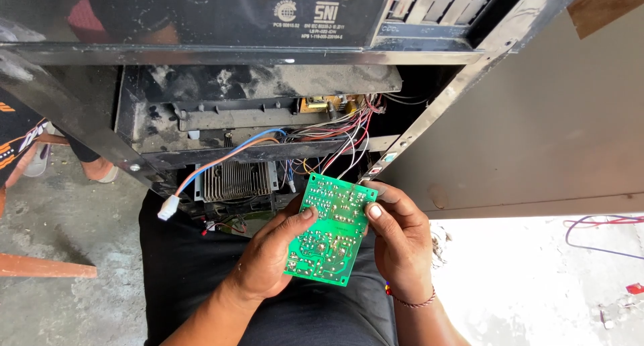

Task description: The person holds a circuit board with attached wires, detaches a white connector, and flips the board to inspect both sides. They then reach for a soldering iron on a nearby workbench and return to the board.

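Concrete floor [74, 212], gutted appliance [268, 111] with wires [335, 141] hanging out. Both hands, left [268, 259] and right [401, 242], pinch the green circuit board [329, 228] over the lap; best gripped by its edges, off the solder.

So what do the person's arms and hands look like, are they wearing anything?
Both arms are bare, with no sleeves and no gloves. The left hand wears nothing at all. The right hand has a thin beaded bracelet round the wrist, reddish with a few coloured beads at one end. No rings or watch show on either hand.
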